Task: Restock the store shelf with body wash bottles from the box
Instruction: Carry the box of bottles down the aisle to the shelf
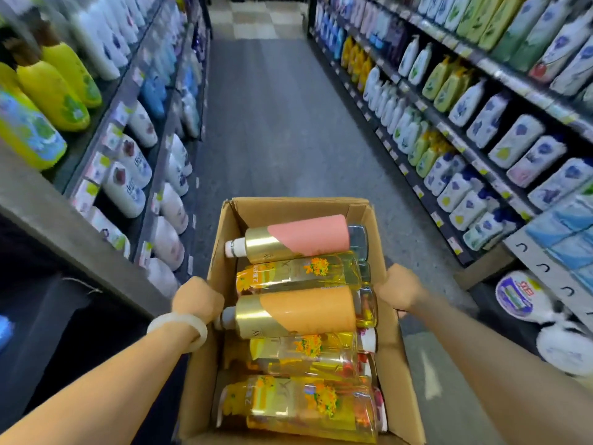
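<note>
An open cardboard box (221,252) is held in front of me above the aisle floor. My left hand (196,298) grips its left wall, with a pale bangle on the wrist. My right hand (399,292) grips the right wall. Inside lie several body wash bottles on their sides: a pink-and-gold bottle (305,236) at the far end, a clear yellow bottle with orange flowers (301,273), an orange-and-gold bottle (298,311), and more yellow bottles (301,403) nearer me.
Stocked shelves line both sides of a narrow aisle: the left shelf (134,81) with yellow, white and blue bottles, the right shelf (449,123) with white, green and yellow bottles. Grey floor (272,123) runs ahead. White packs (519,297) sit low at right.
</note>
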Available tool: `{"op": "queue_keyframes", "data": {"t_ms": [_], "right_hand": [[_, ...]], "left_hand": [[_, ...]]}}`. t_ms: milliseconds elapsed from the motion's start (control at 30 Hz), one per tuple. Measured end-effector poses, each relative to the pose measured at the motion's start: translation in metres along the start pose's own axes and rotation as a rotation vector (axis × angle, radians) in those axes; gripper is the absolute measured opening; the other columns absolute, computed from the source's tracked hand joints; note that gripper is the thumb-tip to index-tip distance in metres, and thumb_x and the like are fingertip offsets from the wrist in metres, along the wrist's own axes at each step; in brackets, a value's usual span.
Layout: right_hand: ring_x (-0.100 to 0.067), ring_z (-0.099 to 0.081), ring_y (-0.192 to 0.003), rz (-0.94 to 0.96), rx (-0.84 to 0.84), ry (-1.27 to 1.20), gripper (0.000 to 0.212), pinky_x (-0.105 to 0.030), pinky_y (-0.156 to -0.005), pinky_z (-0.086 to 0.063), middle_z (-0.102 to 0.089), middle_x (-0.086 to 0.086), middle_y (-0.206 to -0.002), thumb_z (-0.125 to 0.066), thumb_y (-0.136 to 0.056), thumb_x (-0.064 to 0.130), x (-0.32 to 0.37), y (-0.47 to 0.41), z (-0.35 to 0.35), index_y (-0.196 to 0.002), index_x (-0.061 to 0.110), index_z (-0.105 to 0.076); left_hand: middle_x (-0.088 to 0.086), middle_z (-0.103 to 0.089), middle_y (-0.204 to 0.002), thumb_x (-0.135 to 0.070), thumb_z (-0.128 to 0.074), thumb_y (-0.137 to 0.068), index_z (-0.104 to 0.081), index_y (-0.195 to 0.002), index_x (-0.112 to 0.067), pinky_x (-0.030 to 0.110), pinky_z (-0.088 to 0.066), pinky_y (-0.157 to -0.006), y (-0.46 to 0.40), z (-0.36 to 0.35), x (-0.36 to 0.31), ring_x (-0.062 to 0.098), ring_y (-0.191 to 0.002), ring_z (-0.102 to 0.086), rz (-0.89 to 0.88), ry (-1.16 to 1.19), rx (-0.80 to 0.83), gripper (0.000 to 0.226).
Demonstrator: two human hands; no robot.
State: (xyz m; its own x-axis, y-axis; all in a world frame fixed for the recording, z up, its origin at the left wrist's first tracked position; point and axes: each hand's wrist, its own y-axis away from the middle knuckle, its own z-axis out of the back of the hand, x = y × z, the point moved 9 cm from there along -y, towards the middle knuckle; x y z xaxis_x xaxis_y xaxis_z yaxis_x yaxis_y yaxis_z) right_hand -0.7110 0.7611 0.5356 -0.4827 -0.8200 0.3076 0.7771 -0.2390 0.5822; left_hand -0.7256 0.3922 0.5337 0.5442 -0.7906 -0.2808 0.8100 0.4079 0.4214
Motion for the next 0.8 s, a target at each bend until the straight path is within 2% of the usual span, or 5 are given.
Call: {"op": "queue_keyframes", "data": {"t_ms": [200, 333, 467, 633, 800], "right_hand": [[-0.018, -0.055, -0.048, -0.004, -0.016, 0.062, 0.022, -0.020, -0.034, -0.038, -0.057, -0.011, -0.066, -0.050, -0.091, 0.014, 0.074, -0.140, 0.077, -0.071, 0.004, -0.052], [-0.017, -0.056, -0.056, 0.000, -0.018, 0.107, 0.015, -0.025, -0.042, -0.043, -0.062, -0.012, -0.084, -0.051, -0.090, 0.018, 0.137, -0.234, 0.126, -0.094, 0.005, -0.057], [-0.025, -0.065, -0.073, 0.037, 0.010, 0.101, 0.017, -0.033, -0.063, -0.054, -0.061, -0.010, -0.075, -0.050, -0.087, 0.019, 0.197, -0.318, 0.179, -0.081, 0.006, -0.059], [-0.027, -0.057, -0.056, 0.091, 0.012, 0.050, 0.023, -0.024, -0.037, -0.039, -0.052, -0.008, -0.061, -0.048, -0.085, 0.012, 0.273, -0.431, 0.247, -0.063, 0.009, -0.045], [-0.022, -0.055, -0.046, 0.126, 0.033, 0.043, 0.008, -0.024, -0.034, -0.043, -0.053, -0.009, -0.064, -0.042, -0.090, 0.008, 0.364, -0.551, 0.316, -0.081, 0.009, -0.043]], "left_hand": [[0.024, -0.063, -0.112, -0.011, -0.055, -0.086, -0.059, -0.107, 0.008, 0.038, -0.047, -0.085, -0.114, 0.029, -0.088, 0.038, -0.106, -0.060, 0.029, 0.075, 0.006, 0.029], [0.022, -0.061, -0.117, -0.009, -0.050, -0.089, -0.056, -0.111, 0.009, 0.037, -0.045, -0.088, -0.204, 0.058, -0.151, 0.037, -0.111, -0.057, 0.050, 0.095, 0.015, 0.030], [0.025, -0.060, -0.118, -0.007, -0.051, -0.088, -0.056, -0.114, 0.010, 0.038, -0.046, -0.089, -0.293, 0.093, -0.217, 0.039, -0.111, -0.057, 0.064, 0.142, 0.005, 0.031], [0.021, -0.065, -0.109, -0.006, -0.049, -0.087, -0.061, -0.101, 0.005, 0.032, -0.048, -0.082, -0.410, 0.140, -0.303, 0.033, -0.105, -0.061, 0.054, 0.014, -0.045, 0.021], [0.017, -0.065, -0.109, -0.007, -0.045, -0.088, -0.060, -0.087, -0.002, 0.029, -0.044, -0.074, -0.536, 0.163, -0.380, 0.031, -0.103, -0.061, 0.058, -0.010, -0.021, 0.016]]}}
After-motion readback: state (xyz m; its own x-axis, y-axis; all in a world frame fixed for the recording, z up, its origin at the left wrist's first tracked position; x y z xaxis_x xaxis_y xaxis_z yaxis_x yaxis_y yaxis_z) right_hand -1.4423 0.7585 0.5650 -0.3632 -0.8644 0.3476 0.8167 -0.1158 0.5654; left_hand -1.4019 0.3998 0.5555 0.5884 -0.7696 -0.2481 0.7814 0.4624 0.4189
